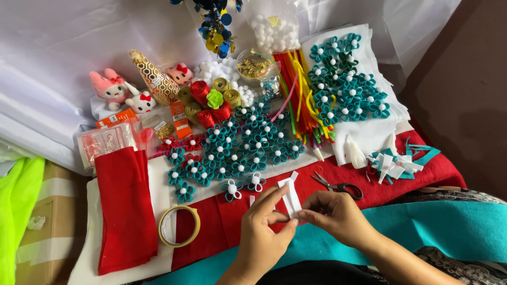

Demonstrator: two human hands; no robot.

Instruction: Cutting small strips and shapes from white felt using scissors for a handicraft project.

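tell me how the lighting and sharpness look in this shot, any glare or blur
Head view: soft, even daylight with faint shadows; the white cloth at the upper left is close to blown out. The teal felt flowers are crisp, and so is the white strip held by the left hand and right hand. The picture's corners bend slightly from the wide lens.

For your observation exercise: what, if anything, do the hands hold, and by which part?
Both hands, left hand and right hand, pinch a white felt strip at its lower end; the upper end sticks free.

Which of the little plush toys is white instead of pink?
The small white plush toy with a red bow, sitting between the two pink ones. It is the only white one, just left of the gold patterned cone.
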